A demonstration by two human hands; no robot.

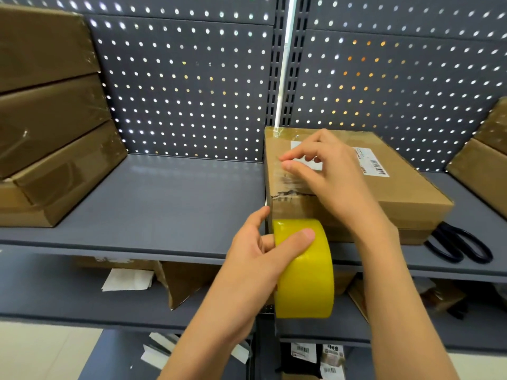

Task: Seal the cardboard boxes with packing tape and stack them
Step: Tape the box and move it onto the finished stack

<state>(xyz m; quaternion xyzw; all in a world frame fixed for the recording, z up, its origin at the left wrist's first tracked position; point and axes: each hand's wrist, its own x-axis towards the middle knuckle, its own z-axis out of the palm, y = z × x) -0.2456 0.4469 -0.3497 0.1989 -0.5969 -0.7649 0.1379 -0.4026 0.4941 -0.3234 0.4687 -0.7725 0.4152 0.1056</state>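
A flat cardboard box [397,185] with a white shipping label lies on the grey shelf [170,204], right of centre. My left hand [263,253] grips a yellow roll of packing tape [304,272] just in front of the box's near left corner. Clear tape runs from the roll up over the box's left edge. My right hand [326,171] rests on top of the box, its fingertips on the tape near that edge. A stack of sealed cardboard boxes [49,111] sits at the left end of the shelf.
Black scissors [458,245] lie on the shelf to the right of the box. More boxes [485,160] stand at the far right. A perforated panel backs the shelf. Lower shelves hold paper scraps [127,279], torn cardboard [186,281] and small parcels.
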